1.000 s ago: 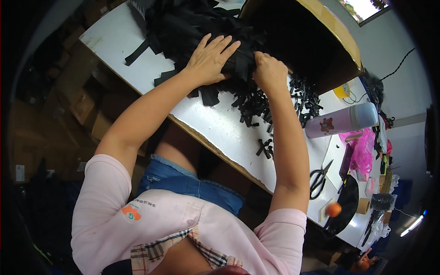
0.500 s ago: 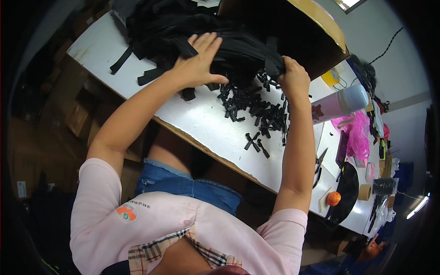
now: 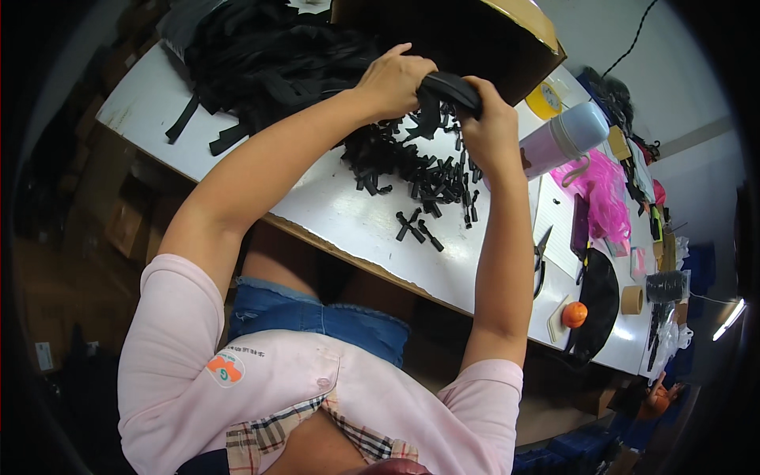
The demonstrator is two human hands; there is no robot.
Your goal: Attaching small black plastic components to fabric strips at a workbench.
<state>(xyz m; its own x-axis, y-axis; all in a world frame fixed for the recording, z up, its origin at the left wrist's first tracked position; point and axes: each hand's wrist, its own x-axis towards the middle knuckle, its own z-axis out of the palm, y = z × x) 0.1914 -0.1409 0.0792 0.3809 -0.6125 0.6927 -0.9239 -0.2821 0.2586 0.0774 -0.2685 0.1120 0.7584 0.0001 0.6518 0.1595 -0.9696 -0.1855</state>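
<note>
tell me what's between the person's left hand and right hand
In the head view, a curved length of black strap spans the stretch from the left hand to the right hand.

The left arm [image 3: 281, 166] is angled forward and across to the right, its elbow bent outward, and the left hand [image 3: 398, 82] is held with its back in view, one finger raised and the others curled. The right arm [image 3: 507, 245] is extended more directly forward; the right hand [image 3: 494, 127] is closed, its fingers bent inward, close to the left but apart.
</note>
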